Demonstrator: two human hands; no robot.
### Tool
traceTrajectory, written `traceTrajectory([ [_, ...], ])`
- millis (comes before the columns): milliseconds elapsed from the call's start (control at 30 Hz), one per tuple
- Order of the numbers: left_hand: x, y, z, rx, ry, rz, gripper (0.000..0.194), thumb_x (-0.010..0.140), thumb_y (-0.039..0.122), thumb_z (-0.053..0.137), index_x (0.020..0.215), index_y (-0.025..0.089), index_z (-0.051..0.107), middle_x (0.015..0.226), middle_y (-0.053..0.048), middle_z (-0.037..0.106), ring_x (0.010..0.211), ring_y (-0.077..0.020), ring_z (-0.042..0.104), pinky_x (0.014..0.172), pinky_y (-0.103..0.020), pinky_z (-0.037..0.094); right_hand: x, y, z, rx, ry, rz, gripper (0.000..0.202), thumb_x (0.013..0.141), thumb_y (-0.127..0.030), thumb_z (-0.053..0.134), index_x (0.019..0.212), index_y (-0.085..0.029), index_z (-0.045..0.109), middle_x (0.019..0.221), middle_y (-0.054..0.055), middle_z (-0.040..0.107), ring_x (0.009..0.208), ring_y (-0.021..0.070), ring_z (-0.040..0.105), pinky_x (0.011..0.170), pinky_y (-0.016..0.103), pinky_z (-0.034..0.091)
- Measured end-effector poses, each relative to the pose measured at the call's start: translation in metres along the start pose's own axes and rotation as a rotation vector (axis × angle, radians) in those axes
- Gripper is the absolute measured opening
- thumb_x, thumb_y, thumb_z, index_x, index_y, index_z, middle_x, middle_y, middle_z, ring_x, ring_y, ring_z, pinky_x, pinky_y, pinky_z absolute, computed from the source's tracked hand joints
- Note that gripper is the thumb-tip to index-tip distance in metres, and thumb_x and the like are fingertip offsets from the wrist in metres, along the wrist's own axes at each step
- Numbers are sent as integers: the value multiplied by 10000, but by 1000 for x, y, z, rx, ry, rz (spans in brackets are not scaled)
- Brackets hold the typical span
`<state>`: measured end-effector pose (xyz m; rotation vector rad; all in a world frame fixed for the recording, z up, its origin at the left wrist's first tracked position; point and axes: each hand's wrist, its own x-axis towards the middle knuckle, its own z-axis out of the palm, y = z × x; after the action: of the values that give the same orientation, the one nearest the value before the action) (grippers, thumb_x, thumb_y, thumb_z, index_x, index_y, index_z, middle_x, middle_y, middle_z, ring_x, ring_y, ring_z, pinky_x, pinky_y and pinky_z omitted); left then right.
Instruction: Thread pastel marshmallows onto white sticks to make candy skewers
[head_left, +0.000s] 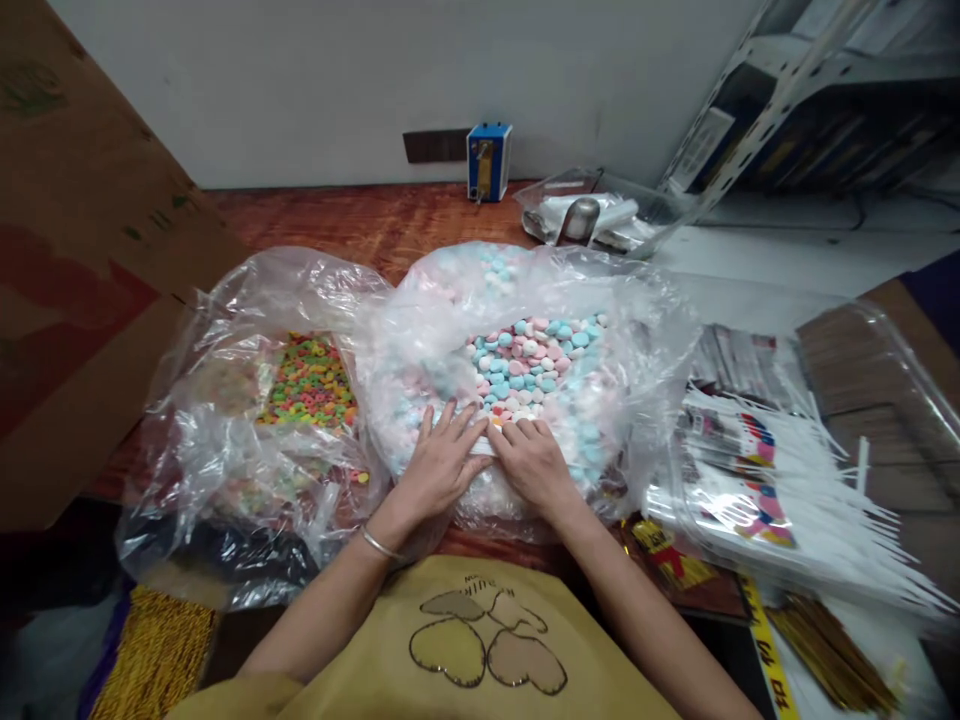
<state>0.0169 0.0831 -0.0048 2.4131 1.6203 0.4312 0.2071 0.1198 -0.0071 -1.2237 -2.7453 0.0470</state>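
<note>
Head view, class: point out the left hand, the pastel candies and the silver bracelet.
Left hand [442, 456]: head view, middle of its back.
Pastel candies [529, 362]: head view, uncovered middle of the pile.
Silver bracelet [379, 546]: head view, middle of the visible band.

A bulging clear plastic bag [420, 340] lies spread open on the wooden tabletop [352, 222], filled with rounded pink, pale-blue and white candies [529, 362], bare at the opening and hazy beneath crinkled film.
</note>
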Motion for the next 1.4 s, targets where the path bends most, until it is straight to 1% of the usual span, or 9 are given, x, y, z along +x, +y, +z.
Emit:
traceTrajectory([
  [333,-10,13,-30,1,60,46,568,973,418,609,1496,235,480,1574,-151,492,1550,-369,310,1233,-650,290,-35,16,-35,288,158,-53,319,985,-289,623,1278,-163,626,1256,144,670,1133,289,582,1004,427,427],
  [500,-4,22,-6,104,10,92,497,1031,365,500,1493,182,488,1569,-166,505,1547,-358,325,1227,-645,307,-35,11,-15,169,153,-18,152,1010,-191,589,920,-176,710,972,96,735,991,267,605,919,406,423],
  [600,-3,21,15,169,-8,78,522,1049,334,454,1531,135,437,1586,-171,484,1547,-345,329,1243,-629,290,-33,11,-8,194,205,-46,131,1004,-184,606,929,-179,713,993,87,745,1001,261,608,912,393,416],
  [700,-7,21,17,152,20,94,546,1040,341,486,1535,118,425,1595,-170,473,1551,-352,317,1249,-623,290,-29,23,-20,263,280,-32,138,1019,-177,573,1031,-174,710,1055,88,741,995,247,623,892,366,425],
  [833,-12,28,-7,-12,199,124,460,1028,246,513,1476,146,495,1501,-145,585,1480,-309,452,1224,-551,381,-16,37,-49,206,278,124,164,1025,-178,549,1007,-164,711,971,95,713,891,239,624,776,335,416],
  [933,-17,28,-29,-177,430,22,340,1020,148,496,1338,189,609,1274,-104,728,1232,-214,664,1090,-421,530,-9,28,-58,182,161,80,151,1009,-185,584,924,-189,708,868,55,681,808,211,604,703,311,368],
  [1133,-31,14,-48,-303,665,-145,179,979,139,599,1101,198,715,1021,-54,772,980,-161,725,884,-303,582,-6,-8,-24,39,46,-23,104,912,-118,691,823,-171,698,836,69,679,776,210,570,685,329,300],
  [1267,-39,17,-40,-386,622,-183,150,971,142,612,1055,187,727,995,-60,776,948,-160,729,853,-289,577,-9,-8,-6,25,130,-57,150,914,-87,665,802,-182,699,803,58,670,746,208,539,694,336,292],
  [1400,-42,24,-30,-458,574,-205,136,971,166,611,1026,181,735,964,-71,773,924,-173,726,829,-301,572,-13,-1,-9,19,226,-66,187,953,-101,606,816,-185,702,782,56,660,723,212,521,691,340,291],
])
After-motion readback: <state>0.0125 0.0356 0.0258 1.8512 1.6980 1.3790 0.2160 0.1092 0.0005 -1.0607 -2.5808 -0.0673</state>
